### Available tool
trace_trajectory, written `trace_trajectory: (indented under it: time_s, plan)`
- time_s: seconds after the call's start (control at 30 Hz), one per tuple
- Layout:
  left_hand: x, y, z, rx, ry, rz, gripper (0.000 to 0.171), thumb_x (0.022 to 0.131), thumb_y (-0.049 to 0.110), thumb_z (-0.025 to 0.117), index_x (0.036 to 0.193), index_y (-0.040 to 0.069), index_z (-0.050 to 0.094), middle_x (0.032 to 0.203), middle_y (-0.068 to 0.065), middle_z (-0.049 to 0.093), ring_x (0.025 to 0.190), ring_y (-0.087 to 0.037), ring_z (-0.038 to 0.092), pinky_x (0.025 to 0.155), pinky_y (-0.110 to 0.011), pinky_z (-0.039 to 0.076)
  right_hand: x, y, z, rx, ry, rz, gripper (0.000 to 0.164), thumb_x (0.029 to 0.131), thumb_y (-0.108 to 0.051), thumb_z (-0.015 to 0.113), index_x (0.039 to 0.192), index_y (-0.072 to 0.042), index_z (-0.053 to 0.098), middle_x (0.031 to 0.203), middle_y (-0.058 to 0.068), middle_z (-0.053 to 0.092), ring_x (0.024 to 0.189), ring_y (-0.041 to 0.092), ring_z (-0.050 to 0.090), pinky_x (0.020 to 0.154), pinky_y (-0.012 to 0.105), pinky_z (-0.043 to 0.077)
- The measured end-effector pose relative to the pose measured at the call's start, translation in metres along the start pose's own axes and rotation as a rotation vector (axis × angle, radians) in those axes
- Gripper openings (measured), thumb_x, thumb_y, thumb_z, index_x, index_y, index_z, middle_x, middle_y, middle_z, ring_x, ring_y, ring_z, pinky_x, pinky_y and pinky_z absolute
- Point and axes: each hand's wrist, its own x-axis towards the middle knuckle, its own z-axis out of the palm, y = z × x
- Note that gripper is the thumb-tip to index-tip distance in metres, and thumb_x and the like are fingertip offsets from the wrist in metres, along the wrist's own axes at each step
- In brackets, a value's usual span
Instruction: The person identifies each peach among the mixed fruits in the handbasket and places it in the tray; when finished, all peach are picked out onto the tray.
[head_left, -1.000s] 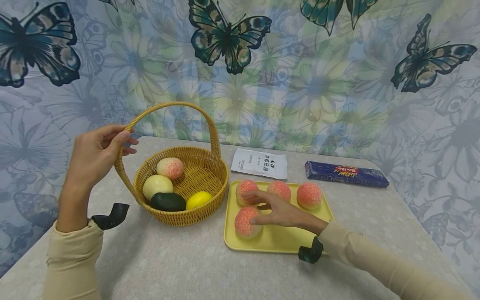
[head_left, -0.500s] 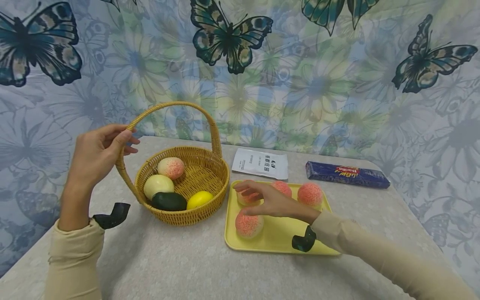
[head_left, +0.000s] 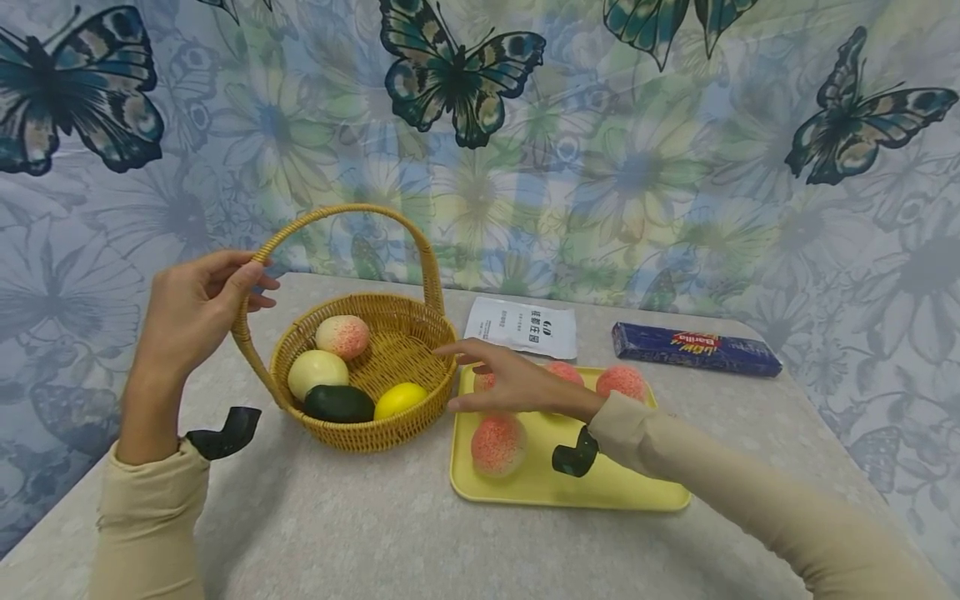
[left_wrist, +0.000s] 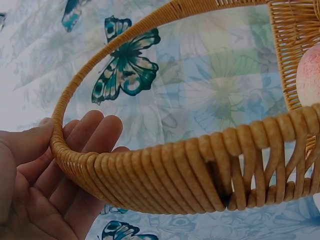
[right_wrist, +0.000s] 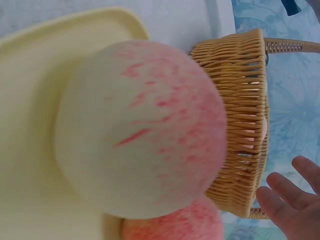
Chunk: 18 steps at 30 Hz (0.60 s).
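My left hand (head_left: 197,307) holds the handle (head_left: 347,210) of a wicker basket (head_left: 408,346) at its left side, thumb against fingers around the cane. Inside the basket lie a pink-speckled peach (head_left: 342,337), a pale round fruit (head_left: 317,374), a dark green oval fruit (head_left: 339,403) and a yellow lemon (head_left: 401,400). My right hand (head_left: 517,379) hovers above the yellow tray (head_left: 592,479), fingers extended and reaching the basket's right rim, holding nothing. A peach (head_left: 498,444) sits on the tray below it, large in the right wrist view. Other peaches (head_left: 621,382) are partly hidden behind the hand.
Behind the tray lies a white packet (head_left: 521,327) with printed writing. Farther right is a blue Barilla box (head_left: 696,349). A butterfly-patterned cloth (head_left: 480,192) hangs at the table's back edge.
The right hand has moved left and slightly up, from over the peaches at the tray's left side to the basket's right rim. My left hand keeps its hold on the handle.
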Motion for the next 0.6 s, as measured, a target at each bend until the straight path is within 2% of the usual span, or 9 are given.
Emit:
trace_trajectory:
  time_s: [0.3,0.47,0.6]
  plan:
    - [0.0,-0.001,0.0,-0.009,-0.003,0.0,0.035,0.098,0.025,0.054,0.12,-0.001,0.063,0.089,0.011,0.067,0.072,0.007,0.064,0.062,-0.01,0.053,0.024,-0.008,-0.003,-0.025,-0.032,-0.03,0.071,0.089,-0.027,0.069,0.149,-0.019,0.032,0.153,-0.003,0.032,0.137,0.024,0.036,0.11,0.048,0.035]
    - [0.0,0.001,0.001,-0.007,0.0,0.005,0.034,0.098,0.025,0.055,0.119,-0.001,0.063,0.088,0.01,0.067,0.071,0.007,0.064,0.062,-0.01,0.054,0.037,-0.01,-0.004,-0.031,-0.038,-0.029,0.072,0.089,-0.031,0.068,0.15,-0.026,0.03,0.154,-0.007,0.027,0.139,0.022,0.034,0.111,0.043,0.035]
    - [-0.001,0.002,0.0,-0.004,0.004,0.003,0.034,0.098,0.025,0.055,0.118,-0.001,0.063,0.086,0.011,0.067,0.071,0.007,0.064,0.062,-0.011,0.054,0.049,-0.013,-0.005,-0.038,-0.043,-0.058,0.073,0.089,-0.032,0.068,0.15,-0.026,0.029,0.154,-0.007,0.027,0.142,0.019,0.029,0.115,0.039,0.03]
